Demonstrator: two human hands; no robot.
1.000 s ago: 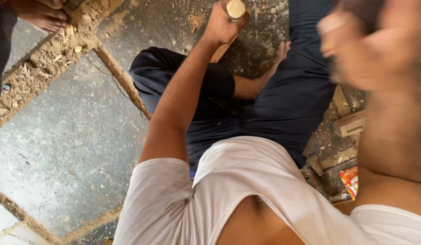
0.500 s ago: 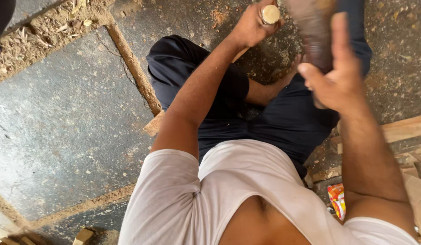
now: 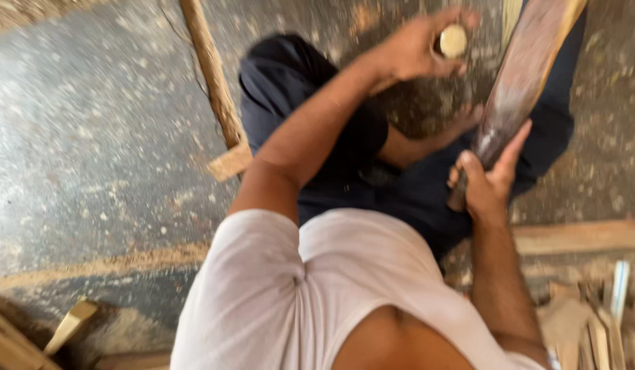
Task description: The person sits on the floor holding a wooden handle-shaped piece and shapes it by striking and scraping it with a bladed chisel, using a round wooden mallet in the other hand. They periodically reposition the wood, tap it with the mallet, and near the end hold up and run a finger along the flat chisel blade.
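I sit on the floor with my legs in dark trousers point(image 3: 310, 103) folded in front of me. My left hand point(image 3: 413, 48) is raised at the top middle, fingers closed around a tool whose pale round wooden end point(image 3: 453, 41) shows. My right hand point(image 3: 489, 181) grips the lower end of a long brown wooden piece point(image 3: 519, 82). That piece slants up to the top right corner across my right leg. The picture is blurred, so its exact shape is unclear.
The grey concrete floor point(image 3: 91, 151) is dusted with sawdust. A thin wooden strip point(image 3: 211, 75) and a small wood block point(image 3: 230, 162) lie left of my knee. A plank point(image 3: 578, 236) and several wood scraps point(image 3: 598, 322) lie at the right, and more wood offcuts point(image 3: 71, 325) at the bottom left.
My right hand has dropped from an open, raised pose and closed on the lower end of the long wooden piece. My left hand keeps hold of the round-ended tool.
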